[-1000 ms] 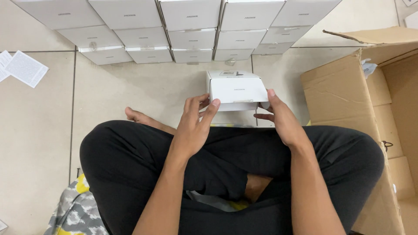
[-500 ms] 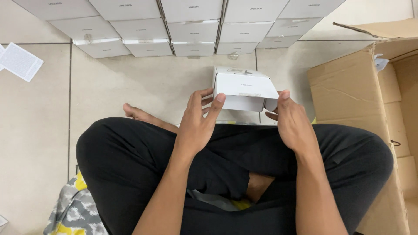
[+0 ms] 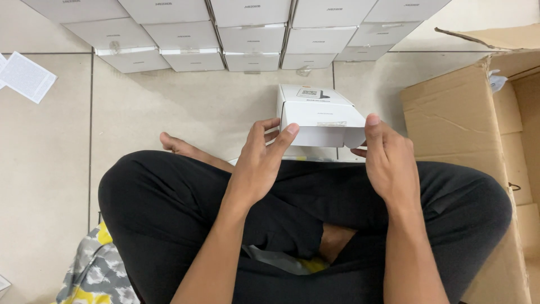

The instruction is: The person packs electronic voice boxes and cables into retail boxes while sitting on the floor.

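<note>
Tilted further since a second ago, small white box (image 3: 319,118) sits above crossed legs, left hand (image 3: 260,163) fingers spread on its 9 o'clock edge, right hand (image 3: 388,157) fingers together at 3 o'clock, stacked white boxes (image 3: 247,28) at 12 o'clock

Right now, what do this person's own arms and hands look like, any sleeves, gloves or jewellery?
Both forearms are bare, with no sleeves in view. The left hand and the right hand wear no gloves, and no rings, watch or bands show. Below them, black trousers cover the crossed legs.
</note>
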